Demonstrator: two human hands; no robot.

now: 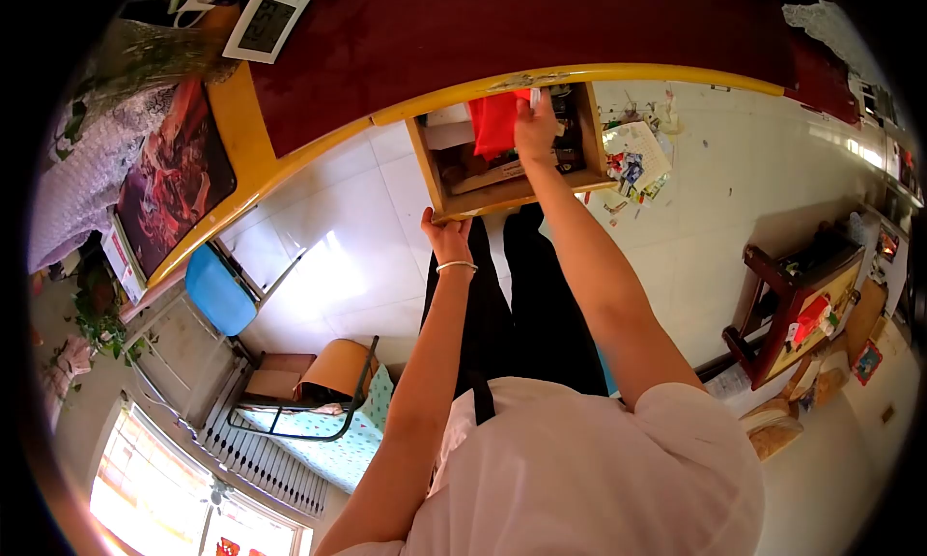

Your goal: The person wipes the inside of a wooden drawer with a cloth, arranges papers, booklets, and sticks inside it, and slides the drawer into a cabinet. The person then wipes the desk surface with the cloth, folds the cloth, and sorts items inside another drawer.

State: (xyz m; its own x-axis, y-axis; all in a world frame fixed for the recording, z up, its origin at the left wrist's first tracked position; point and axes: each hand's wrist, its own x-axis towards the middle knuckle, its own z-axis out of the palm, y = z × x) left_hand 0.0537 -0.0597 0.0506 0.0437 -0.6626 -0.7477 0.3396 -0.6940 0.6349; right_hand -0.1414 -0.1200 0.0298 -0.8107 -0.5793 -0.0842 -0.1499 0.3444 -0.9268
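A wooden drawer (589,136) stands pulled out from under the dark red desktop (435,34), with assorted small items inside. My left hand (449,239) is at the drawer's front left corner, its fingers closed on the front edge. Over the drawer's right part, my right hand (536,131) has its fingers pinched around something small and white near the desk edge. Directly left of those fingers is a red cloth or bag (494,121), partly inside the drawer; whether my fingers also hold it is unclear.
Scattered papers and scraps (637,160) lie on the floor right of the drawer. A blue chair (220,290) is at the left, and a wooden stool-like stand (787,314) at the right. A white digital clock (267,23) sits on the desk's left end.
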